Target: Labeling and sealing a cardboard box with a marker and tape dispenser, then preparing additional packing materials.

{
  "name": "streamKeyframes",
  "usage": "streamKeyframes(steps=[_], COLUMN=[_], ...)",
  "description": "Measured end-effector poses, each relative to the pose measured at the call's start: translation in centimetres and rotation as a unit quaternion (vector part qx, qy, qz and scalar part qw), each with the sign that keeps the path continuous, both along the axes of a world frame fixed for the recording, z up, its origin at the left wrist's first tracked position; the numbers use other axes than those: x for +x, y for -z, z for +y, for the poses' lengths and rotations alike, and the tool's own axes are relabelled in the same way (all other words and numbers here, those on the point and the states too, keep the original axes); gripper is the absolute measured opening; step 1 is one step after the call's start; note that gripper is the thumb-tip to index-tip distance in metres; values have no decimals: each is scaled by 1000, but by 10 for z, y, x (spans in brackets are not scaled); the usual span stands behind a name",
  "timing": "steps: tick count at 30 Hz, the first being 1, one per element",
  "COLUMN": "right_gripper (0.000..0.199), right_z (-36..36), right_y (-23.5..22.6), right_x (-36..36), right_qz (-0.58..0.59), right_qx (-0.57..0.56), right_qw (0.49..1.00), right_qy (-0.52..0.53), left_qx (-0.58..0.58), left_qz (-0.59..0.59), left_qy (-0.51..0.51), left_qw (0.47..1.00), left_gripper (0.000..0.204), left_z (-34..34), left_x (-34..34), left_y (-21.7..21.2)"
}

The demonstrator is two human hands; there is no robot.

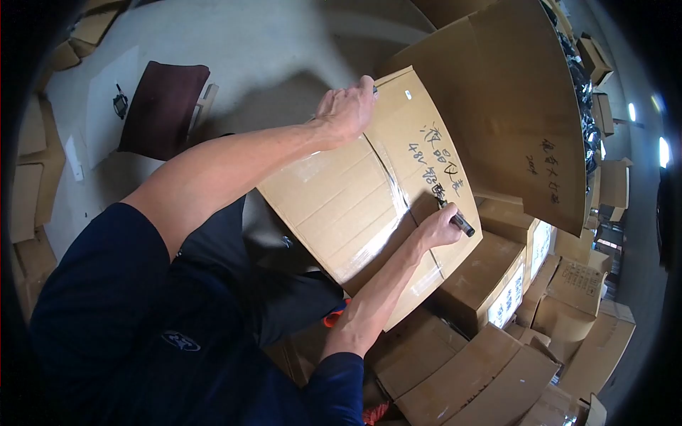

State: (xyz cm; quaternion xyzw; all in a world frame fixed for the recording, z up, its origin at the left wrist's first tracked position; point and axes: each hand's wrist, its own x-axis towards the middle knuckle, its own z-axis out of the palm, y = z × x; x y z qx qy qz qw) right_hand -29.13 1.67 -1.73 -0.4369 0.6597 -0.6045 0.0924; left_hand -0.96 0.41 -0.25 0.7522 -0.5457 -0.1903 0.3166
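Cardboard box [330, 202], tan, with shiny clear tape [376, 245] and black handwriting [439, 160] on its surface, sits beside a larger carton [497, 99]. The right hand [437, 227] grips a black marker [463, 225] at the writing; the left hand [347, 111] curls at the box's upper-left edge, its hold unclear.

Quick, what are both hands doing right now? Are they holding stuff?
Left hand: closed at the edge of the cardboard box, small dark thing poking out.
Right hand: closed, holding a black marker.
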Motion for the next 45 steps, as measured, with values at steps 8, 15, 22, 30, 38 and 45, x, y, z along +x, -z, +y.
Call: streamKeyframes(steps=[8, 15, 22, 30, 38, 45], right_gripper=[29, 24, 20, 18, 15, 13], right_z=[10, 43, 54, 44, 44, 45], right_y=[-8, -5, -12, -12, -11, -9], right_x=[2, -5, 44, 95, 86, 82], right_qz=[-73, -46, -62, 34, -9, -27], right_qx=[-46, -23, 13, 71, 26, 31], right_qw=[995, 998, 989, 978, 989, 988], right_qy=[59, -23, -132, -195, -146, -152], left_qx=[31, 28, 19, 18, 6, 15], left_qz=[-4, 5, -25, 7, 5, -30], left_qy=[1, 6, -4, 10, 17, 7], left_qw=[1000, 1000, 999, 1000, 1000, 999], left_gripper=[29, 30, 29, 29, 28, 26], left_z=[-1, -3, -2, -2, 0, -2], left_x=[2, 0, 2, -1, 3, 2], left_y=[2, 2, 2, 3, 3, 6])
